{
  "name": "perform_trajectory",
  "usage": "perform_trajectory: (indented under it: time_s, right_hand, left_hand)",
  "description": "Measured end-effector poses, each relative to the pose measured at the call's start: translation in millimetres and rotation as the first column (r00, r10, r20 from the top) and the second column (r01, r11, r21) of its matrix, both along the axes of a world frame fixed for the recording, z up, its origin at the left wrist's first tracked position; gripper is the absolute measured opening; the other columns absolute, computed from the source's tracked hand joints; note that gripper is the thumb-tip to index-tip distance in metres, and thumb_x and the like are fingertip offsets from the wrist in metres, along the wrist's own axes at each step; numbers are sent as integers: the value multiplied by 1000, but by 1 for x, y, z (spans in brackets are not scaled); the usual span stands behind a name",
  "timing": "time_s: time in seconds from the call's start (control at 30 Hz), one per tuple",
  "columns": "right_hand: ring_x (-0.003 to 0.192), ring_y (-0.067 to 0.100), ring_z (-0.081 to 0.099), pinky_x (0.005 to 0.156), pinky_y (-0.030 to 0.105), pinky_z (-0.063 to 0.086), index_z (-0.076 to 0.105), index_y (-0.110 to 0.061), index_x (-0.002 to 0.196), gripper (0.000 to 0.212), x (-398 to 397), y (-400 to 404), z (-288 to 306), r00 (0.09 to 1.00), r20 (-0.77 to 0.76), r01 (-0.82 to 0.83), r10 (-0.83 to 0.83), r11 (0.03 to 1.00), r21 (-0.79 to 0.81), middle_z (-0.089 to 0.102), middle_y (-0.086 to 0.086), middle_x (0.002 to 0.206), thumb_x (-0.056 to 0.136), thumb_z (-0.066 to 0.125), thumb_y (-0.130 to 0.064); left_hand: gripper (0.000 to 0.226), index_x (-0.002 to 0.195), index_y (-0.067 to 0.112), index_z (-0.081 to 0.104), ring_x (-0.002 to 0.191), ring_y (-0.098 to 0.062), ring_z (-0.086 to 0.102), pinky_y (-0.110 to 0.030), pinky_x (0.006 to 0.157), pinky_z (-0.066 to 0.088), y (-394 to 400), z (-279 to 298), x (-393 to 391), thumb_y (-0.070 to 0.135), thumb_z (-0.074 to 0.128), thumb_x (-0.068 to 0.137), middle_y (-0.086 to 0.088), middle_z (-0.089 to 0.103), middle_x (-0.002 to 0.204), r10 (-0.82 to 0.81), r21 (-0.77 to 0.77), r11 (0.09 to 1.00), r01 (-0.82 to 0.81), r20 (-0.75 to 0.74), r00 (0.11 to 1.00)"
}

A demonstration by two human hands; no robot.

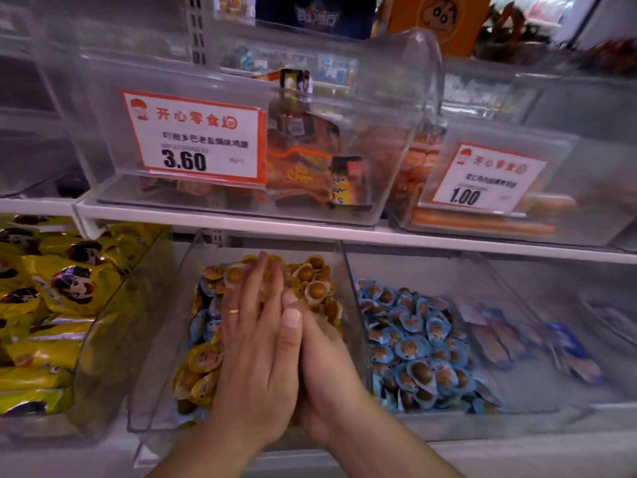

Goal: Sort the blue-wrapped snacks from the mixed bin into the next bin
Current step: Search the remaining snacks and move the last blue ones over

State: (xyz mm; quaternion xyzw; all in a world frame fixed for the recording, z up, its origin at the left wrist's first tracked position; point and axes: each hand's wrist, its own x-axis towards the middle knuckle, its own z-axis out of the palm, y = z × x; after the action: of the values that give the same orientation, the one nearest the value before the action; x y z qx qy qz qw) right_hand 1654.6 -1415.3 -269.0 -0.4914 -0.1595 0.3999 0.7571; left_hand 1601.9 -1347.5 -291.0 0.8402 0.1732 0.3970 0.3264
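Blue-wrapped snacks (203, 326) could slip back among yellow ones as the left hand (256, 343) and right hand (322, 360), grip flat and pressed together, scoop blindly in the mixed bin (162, 339).

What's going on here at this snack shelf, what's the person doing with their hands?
A person is sorting small wrapped snacks on the lower shelf. Both hands are down in the mixed bin, which holds yellow-wrapped snacks with some blue-wrapped snacks among them. The left hand, fingers straight, lies over the pile; the right hand is pressed against it, and whether it holds anything is hidden. The next bin to the right already holds a heap of blue ones.
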Motion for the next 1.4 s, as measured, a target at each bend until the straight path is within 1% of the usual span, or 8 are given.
perform_trajectory:
  time_s: [0.23,0.47,0.63,0.7,1.0,1.13,1.23,1.4]
  right_hand:
    - [93,26,65,83,34,55,68,-5,101,23,17,-21,7,994,108,2,-7,999,51,68,18,97,78,71,-2]
    - [84,26,73,61,35,58,75,-19,83,21,110,-70,26,939,114,309,-324,942,134,74,14,96,77,67,0]
    - [97,20,64,81,40,55,62,-22,127,30,193,-96,-3,820,473,505,-321,796,-335,69,1,108,98,55,-21]
    - [94,16,61,81,35,48,64,-17,121,27,208,-106,-17,808,518,540,-283,706,-458,69,4,115,100,49,-24]
    - [70,8,69,65,26,53,73,-24,83,34,151,-93,6,428,746,761,-511,649,8,74,-6,71,87,45,-4]
    - [59,6,63,51,14,45,70,-32,81,25,75,-55,19,307,890,555,-337,823,120,72,-14,76,83,48,-21]
    - [87,-1,65,74,6,47,73,-29,98,29,22,-13,12,189,981,249,32,965,-79,71,-17,92,86,48,-28]
    - [137,22,41,113,29,32,44,-21,147,55,-1,75,-33,-115,783,191,611,788,-586,45,5,149,94,54,-34]
  left_hand:
    - [55,134,35,50,134,-3,45,-33,112,36,4,8,10,61,16,100,14,53,140,-120,-181,972,149,163,979]
    - [40,137,45,49,131,13,39,1,97,27,-9,1,16,53,31,102,35,46,137,-213,-194,953,234,127,969]
    - [28,115,49,60,115,11,52,-8,87,38,10,-7,12,37,42,97,33,58,119,-185,-136,974,180,-23,983]
    - [27,112,47,63,111,11,54,-3,85,37,19,-6,6,34,45,95,34,58,116,-171,-73,983,166,-72,983]
    - [33,102,29,73,107,-3,54,-28,89,41,67,16,-60,31,42,90,23,61,108,33,279,960,6,-133,991]
    - [30,104,25,71,110,-3,51,-9,89,34,83,12,-101,11,50,88,13,57,121,159,165,977,-136,-136,978]
    - [49,107,33,65,105,9,52,-6,87,39,89,2,-120,-9,54,84,15,54,123,130,27,991,-127,-176,976]
    - [48,123,42,56,104,1,59,-28,87,52,94,-12,-142,5,55,92,29,46,125,20,-55,998,-33,-223,975]
